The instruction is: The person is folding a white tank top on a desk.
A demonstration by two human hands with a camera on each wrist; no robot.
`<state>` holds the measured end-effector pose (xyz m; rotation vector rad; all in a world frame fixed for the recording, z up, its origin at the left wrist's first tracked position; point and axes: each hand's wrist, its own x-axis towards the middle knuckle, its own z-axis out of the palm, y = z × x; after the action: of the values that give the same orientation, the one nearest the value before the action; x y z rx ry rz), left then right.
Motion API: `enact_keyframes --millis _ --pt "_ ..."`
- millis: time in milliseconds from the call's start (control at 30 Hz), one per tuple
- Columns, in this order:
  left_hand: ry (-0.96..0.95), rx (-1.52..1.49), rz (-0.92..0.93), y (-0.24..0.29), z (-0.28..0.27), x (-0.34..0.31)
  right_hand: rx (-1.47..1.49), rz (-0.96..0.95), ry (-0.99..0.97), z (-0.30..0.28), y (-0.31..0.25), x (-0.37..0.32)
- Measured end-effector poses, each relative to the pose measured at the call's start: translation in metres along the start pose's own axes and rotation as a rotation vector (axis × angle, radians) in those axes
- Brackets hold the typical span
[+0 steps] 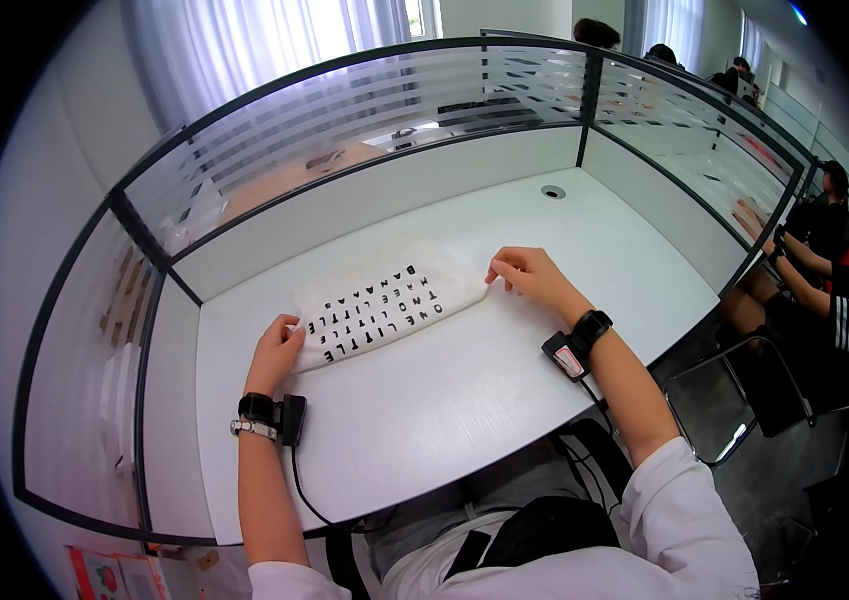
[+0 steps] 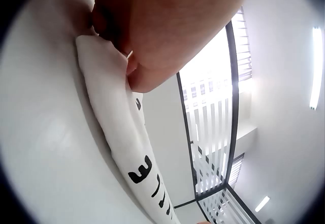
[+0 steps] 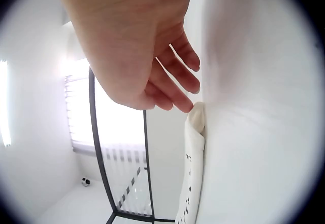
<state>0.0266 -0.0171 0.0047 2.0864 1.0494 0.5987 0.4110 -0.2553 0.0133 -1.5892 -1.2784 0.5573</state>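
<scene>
A folded white cloth printed with rows of black letters lies on the white desk, its long side running from lower left to upper right. At its left end, my left hand pinches the edge. The left wrist view shows thumb and fingers close on the cloth's end, the fingertips partly hidden. My right hand is at the opposite end. Its fingers are loosely extended and spread, one fingertip right at the cloth's rounded corner.
Low partitions with dark frames and striped glass enclose the desk at the back and sides. A cable hole sits near the far right corner. Cables hang from both wrist cameras. Beyond the right edge are a chair and a seated person.
</scene>
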Motion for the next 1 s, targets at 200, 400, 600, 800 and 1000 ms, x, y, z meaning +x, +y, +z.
enact_keyframes --millis 200,400,600,800,1000 --pt "-0.001 0.013 0.006 0.0001 -0.0002 0.0001 0.017 0.022 -0.016 0.0007 0.004 0.0008" --pt "-0.007 0.009 -0.019 0.0044 -0.0002 -0.002 0.023 0.016 -0.023 0.0 0.004 0.0004" --pt "-0.006 0.009 -0.005 0.0022 0.0003 -0.001 0.033 0.028 -0.021 -0.0005 0.0005 -0.0008" --pt "-0.01 0.012 0.001 0.0021 0.0003 -0.0006 0.007 0.064 -0.021 0.0003 0.0013 -0.0008" --pt "-0.01 0.01 -0.002 0.0022 0.0002 -0.0011 -0.005 0.05 -0.019 0.0007 0.0009 -0.0011"
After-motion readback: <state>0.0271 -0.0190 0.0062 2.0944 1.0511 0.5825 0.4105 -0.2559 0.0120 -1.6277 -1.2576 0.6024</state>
